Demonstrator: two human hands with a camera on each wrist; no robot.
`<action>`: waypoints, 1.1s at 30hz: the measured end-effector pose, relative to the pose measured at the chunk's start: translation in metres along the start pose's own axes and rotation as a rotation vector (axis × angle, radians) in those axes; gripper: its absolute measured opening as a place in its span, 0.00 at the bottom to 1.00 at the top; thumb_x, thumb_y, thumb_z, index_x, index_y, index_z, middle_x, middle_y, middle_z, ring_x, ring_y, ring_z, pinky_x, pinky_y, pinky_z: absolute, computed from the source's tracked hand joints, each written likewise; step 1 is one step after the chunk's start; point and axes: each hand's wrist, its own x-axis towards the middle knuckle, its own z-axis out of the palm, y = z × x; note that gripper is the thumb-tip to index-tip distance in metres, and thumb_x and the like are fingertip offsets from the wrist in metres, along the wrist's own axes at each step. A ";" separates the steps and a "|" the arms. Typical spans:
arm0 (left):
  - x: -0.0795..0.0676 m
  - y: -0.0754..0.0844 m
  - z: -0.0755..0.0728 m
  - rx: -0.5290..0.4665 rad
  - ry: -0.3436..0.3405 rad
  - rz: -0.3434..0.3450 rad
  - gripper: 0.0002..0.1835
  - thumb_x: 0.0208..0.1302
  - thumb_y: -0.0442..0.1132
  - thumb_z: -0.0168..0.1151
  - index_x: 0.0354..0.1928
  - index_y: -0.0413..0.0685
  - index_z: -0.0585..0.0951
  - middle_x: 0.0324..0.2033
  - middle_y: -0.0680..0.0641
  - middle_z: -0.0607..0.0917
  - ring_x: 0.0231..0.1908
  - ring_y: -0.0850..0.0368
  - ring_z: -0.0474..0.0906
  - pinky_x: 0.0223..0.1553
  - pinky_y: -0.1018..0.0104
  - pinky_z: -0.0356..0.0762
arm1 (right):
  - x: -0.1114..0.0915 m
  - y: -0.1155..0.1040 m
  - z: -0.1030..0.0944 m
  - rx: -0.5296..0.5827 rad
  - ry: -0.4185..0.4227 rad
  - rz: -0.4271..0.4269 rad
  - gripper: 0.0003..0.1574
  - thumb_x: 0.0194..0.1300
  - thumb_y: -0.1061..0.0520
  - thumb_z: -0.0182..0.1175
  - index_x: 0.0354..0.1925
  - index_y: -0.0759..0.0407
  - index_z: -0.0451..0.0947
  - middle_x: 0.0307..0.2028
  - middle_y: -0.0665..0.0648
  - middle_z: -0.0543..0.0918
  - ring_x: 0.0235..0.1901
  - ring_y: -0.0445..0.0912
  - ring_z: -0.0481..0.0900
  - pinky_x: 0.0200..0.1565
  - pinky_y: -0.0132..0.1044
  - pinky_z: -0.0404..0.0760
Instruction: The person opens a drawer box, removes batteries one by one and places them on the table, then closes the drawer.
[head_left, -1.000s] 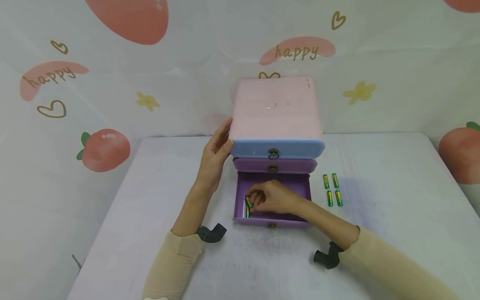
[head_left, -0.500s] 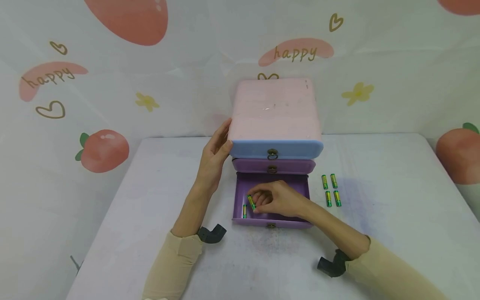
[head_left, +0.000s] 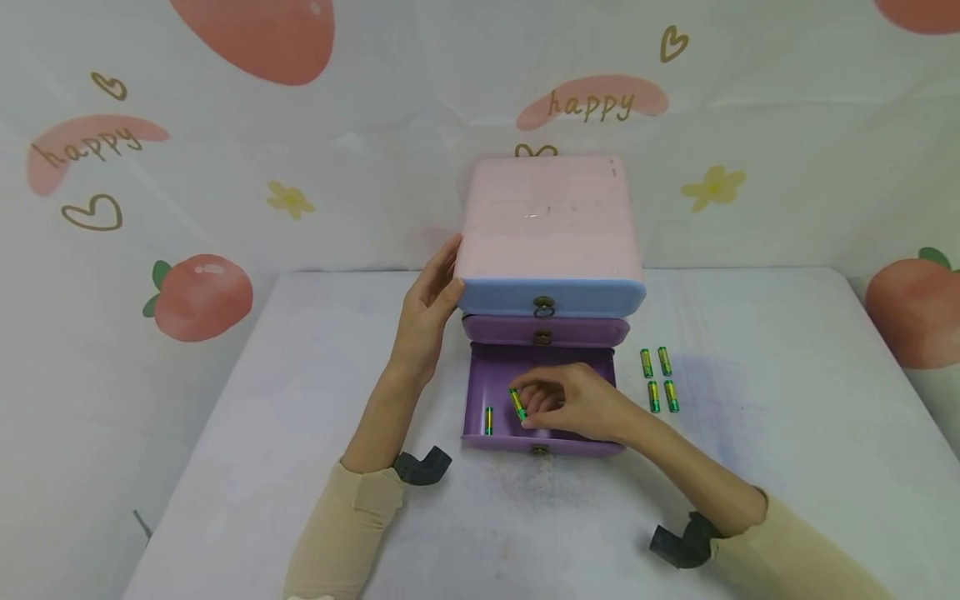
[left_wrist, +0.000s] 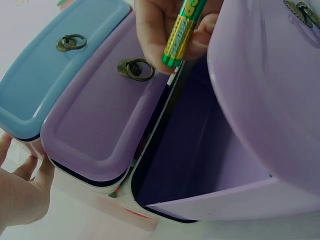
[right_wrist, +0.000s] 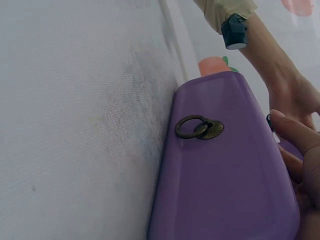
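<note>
My right hand (head_left: 581, 404) pinches a green-and-yellow battery (head_left: 518, 405) between thumb and fingertips, above the pulled-out bottom purple drawer (head_left: 577, 448). Close up in the left wrist view, the held battery (left_wrist: 181, 37) shows its green end. Another battery (head_left: 489, 421) lies in the drawer's front left corner. My left hand (head_left: 422, 325) rests against the left side of the small drawer cabinet (head_left: 551, 221), its fingers extended along the side and the thumb at the front edge. In the right wrist view the drawer front (right_wrist: 225, 170) hides most of the drawer's inside.
Several batteries (head_left: 659, 380) lie in two rows on the white table (head_left: 787, 467), right of the cabinet. Above the pulled-out drawer, a blue drawer front (head_left: 592, 298) and a purple one (head_left: 585, 332) stand closed, each with a ring pull. A printed cloth (head_left: 375, 167) hangs behind.
My right hand has moved to the right inside the drawer with the pinched battery, away from the one lying in the corner. The left hand stays on the cabinet.
</note>
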 end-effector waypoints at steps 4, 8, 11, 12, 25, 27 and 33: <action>0.000 0.001 -0.001 -0.008 -0.004 0.003 0.35 0.69 0.54 0.61 0.75 0.57 0.64 0.71 0.53 0.66 0.71 0.56 0.60 0.71 0.50 0.55 | -0.007 0.001 -0.003 0.005 0.016 -0.004 0.26 0.59 0.60 0.73 0.55 0.62 0.80 0.36 0.50 0.85 0.35 0.42 0.84 0.41 0.36 0.84; 0.000 0.002 -0.001 -0.013 -0.010 0.005 0.33 0.71 0.51 0.60 0.75 0.57 0.64 0.71 0.53 0.66 0.71 0.55 0.60 0.71 0.51 0.56 | -0.015 0.005 -0.005 0.005 0.034 -0.022 0.26 0.59 0.61 0.72 0.55 0.65 0.80 0.38 0.52 0.85 0.35 0.42 0.84 0.40 0.36 0.84; -0.001 0.002 -0.001 -0.013 -0.014 0.005 0.33 0.71 0.51 0.60 0.75 0.57 0.64 0.72 0.53 0.66 0.71 0.55 0.60 0.71 0.50 0.55 | -0.019 0.008 -0.006 0.008 0.047 -0.029 0.26 0.59 0.60 0.72 0.55 0.66 0.79 0.38 0.53 0.86 0.36 0.43 0.84 0.40 0.36 0.84; 0.000 0.002 -0.001 -0.014 -0.017 0.005 0.33 0.71 0.51 0.60 0.75 0.57 0.64 0.72 0.53 0.66 0.71 0.55 0.60 0.71 0.49 0.55 | -0.021 0.008 -0.007 0.012 0.052 -0.029 0.27 0.59 0.60 0.72 0.56 0.66 0.79 0.38 0.53 0.85 0.36 0.43 0.84 0.41 0.36 0.84; 0.001 0.004 -0.001 -0.005 -0.040 0.015 0.29 0.75 0.45 0.54 0.75 0.55 0.64 0.74 0.56 0.62 0.74 0.60 0.54 0.73 0.52 0.52 | -0.042 0.010 -0.019 0.043 0.131 -0.032 0.27 0.57 0.65 0.72 0.55 0.69 0.79 0.36 0.54 0.84 0.35 0.43 0.82 0.39 0.35 0.84; 0.001 0.004 -0.001 0.011 -0.044 0.015 0.29 0.76 0.45 0.53 0.75 0.55 0.63 0.74 0.56 0.61 0.74 0.61 0.53 0.73 0.52 0.52 | -0.045 0.010 -0.021 0.040 0.141 -0.030 0.27 0.57 0.65 0.72 0.55 0.68 0.78 0.37 0.54 0.84 0.35 0.44 0.83 0.39 0.35 0.84; 0.000 0.006 -0.001 0.067 -0.055 0.011 0.28 0.77 0.42 0.50 0.76 0.56 0.62 0.75 0.58 0.60 0.74 0.63 0.51 0.73 0.53 0.52 | -0.056 0.010 -0.025 0.034 0.159 0.017 0.27 0.57 0.65 0.72 0.55 0.66 0.78 0.39 0.54 0.84 0.37 0.44 0.84 0.41 0.35 0.83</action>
